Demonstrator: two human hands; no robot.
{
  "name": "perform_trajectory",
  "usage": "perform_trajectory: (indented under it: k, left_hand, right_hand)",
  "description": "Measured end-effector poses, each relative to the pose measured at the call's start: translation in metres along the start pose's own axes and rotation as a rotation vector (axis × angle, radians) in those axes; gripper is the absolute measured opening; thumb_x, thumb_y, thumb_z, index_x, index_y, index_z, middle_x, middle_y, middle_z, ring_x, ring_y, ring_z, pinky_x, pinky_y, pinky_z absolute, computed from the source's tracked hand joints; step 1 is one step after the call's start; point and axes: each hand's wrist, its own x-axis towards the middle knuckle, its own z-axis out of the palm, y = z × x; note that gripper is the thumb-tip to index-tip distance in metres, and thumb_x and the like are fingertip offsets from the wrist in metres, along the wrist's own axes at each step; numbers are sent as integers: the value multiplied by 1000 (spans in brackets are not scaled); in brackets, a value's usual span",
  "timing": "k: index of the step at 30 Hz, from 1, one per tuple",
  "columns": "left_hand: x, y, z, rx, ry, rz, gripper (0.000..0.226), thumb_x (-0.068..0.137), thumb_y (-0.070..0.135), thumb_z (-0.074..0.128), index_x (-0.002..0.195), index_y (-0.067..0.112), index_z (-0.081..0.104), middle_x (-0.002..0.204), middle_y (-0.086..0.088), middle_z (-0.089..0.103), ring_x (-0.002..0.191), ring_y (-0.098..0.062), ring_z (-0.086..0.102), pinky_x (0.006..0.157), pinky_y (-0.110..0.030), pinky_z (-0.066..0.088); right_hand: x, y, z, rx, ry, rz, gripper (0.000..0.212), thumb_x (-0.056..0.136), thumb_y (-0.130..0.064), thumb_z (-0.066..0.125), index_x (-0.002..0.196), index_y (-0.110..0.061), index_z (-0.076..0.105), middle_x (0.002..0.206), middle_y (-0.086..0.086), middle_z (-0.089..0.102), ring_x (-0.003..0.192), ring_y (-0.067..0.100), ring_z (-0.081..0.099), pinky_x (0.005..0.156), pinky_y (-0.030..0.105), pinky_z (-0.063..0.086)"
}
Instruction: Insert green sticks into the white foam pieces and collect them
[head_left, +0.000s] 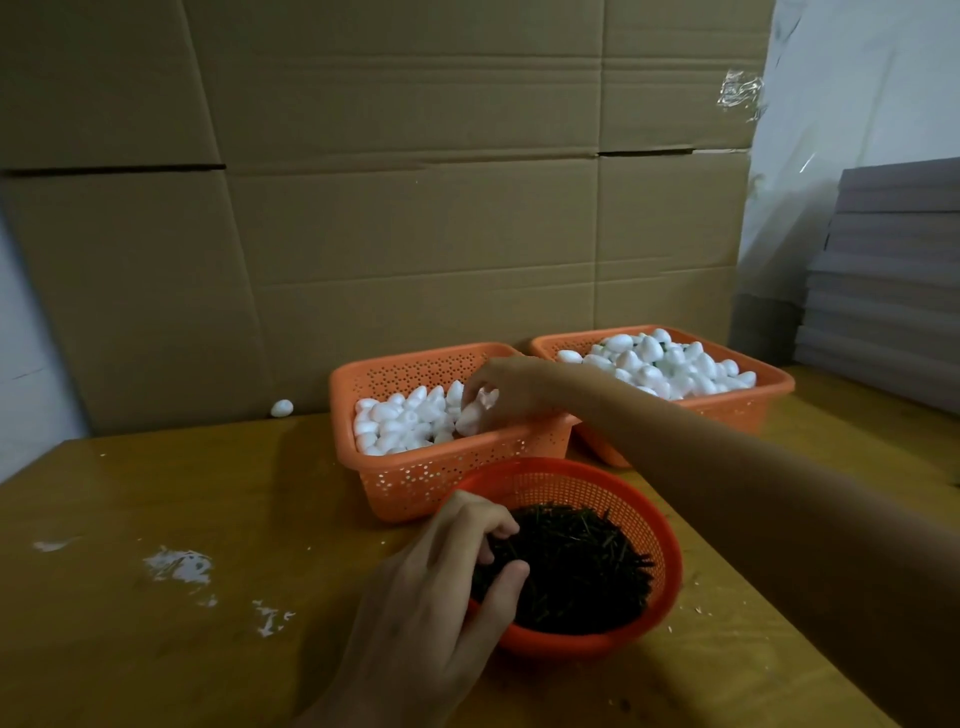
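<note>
Left hand (447, 566): curled round green sticks (582, 561), fingertips buried. Right hand (506, 387): pinching white foam piece (470, 418) in orange basket (441, 467); grip partly hidden.

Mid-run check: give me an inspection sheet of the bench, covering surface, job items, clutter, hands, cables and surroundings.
Surface: wooden table, white crumbs on its left part.
Job's things: left basket part-filled with foam; right basket heaped with a foam pile, bits of green among it; round bowl of sticks nearest.
Clutter: stray piece on the table by the cardboard.
Hands: left hand pinches sticks in the bowl; right hand grips a foam piece in the left basket.
Cables: nothing seen.
Surroundings: cardboard behind; grey stack at right.
</note>
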Motion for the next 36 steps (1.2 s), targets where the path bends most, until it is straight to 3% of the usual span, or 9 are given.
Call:
perform_trajectory:
  k: [4,6,9,12,15,20,24,30,36]
  left_hand:
    - [1,-7,6,-48,74,-54,21,102,48,45,121,42,49,112,25,55,101,-4,64,80,-13,48]
    - [-1,-11,7,-73,135,-123,27,99,51,47,125,46,48,112,25,59,105,-4,64,81,-9,46]
    - [2,-15,5,-150,234,-201,42,93,57,53,134,53,44,118,24,61,110,-5,63,75,-12,48]
    - [3,-20,5,-254,231,-251,55,85,61,61,138,59,43,123,22,63,118,-8,62,81,-21,49]
    - [4,-22,3,-263,210,-246,57,84,54,66,138,59,48,124,20,64,121,-10,60,88,-28,50]
    - [7,-18,2,-131,158,-45,38,95,36,62,133,36,66,125,20,67,125,-14,61,103,-27,46]
    - [6,-20,3,-174,118,-36,27,95,35,63,119,32,76,122,15,68,122,-20,64,100,-36,50]
    - [7,-17,-2,-286,109,-114,19,93,35,65,105,33,79,114,12,67,118,-16,64,96,-14,46]
    - [7,-18,-1,-324,115,-117,23,91,10,68,103,27,76,111,11,73,114,-16,68,95,-17,50]
  right_hand:
    - [-31,-16,-21,109,310,-40,31,99,-34,69,126,-20,69,123,1,72,112,22,67,90,33,50]
    - [-59,-23,-23,235,523,-77,28,103,-42,61,107,-16,70,101,-3,73,93,16,69,82,38,52]
    - [-112,-33,-13,361,644,-168,41,106,-48,50,81,-16,55,73,-6,56,68,12,53,65,37,41]
    - [-151,-35,5,390,517,-185,41,106,-52,44,89,-17,59,82,-5,57,77,13,54,70,37,45]
    - [-169,-33,30,303,327,-189,23,104,-46,56,111,-27,66,104,-15,66,96,3,61,82,31,52]
    - [-171,-38,52,258,301,-257,33,96,-31,67,129,-32,64,127,-18,68,117,1,61,96,31,50]
    - [-175,-40,55,228,303,-267,30,100,-32,64,130,-31,63,129,-16,68,119,4,62,94,35,51]
    - [-177,-45,54,256,338,-270,32,106,-43,55,132,-27,49,113,-10,72,102,14,68,81,44,52]
    - [-179,-49,55,284,336,-311,26,105,-34,58,119,-21,41,108,-8,73,96,13,69,75,43,54]
